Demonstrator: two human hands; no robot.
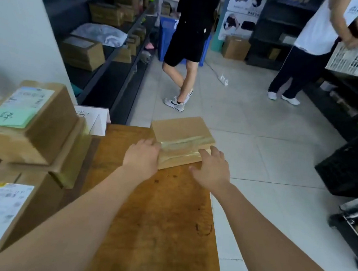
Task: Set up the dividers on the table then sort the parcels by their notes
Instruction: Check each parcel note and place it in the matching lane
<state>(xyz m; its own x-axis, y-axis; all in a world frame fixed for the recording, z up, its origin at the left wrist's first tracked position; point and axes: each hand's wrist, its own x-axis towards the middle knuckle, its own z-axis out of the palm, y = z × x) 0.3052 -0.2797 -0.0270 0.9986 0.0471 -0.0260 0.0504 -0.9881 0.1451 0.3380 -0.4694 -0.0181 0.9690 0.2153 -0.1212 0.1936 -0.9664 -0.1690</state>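
Watching the head view, I had the left grip [142, 156] and right grip [211, 169] flat and unclenched against the parcel [180, 133] at the far end of the bench [154, 220]; a harder push could tip it off.

A parcel [182, 140] lies at the table's [154, 220] far end, left hand [142, 156] at its left, right hand [212, 169] at its near right. 3 stacked boxes [32, 125] stand left, a divider [92, 120] behind them.
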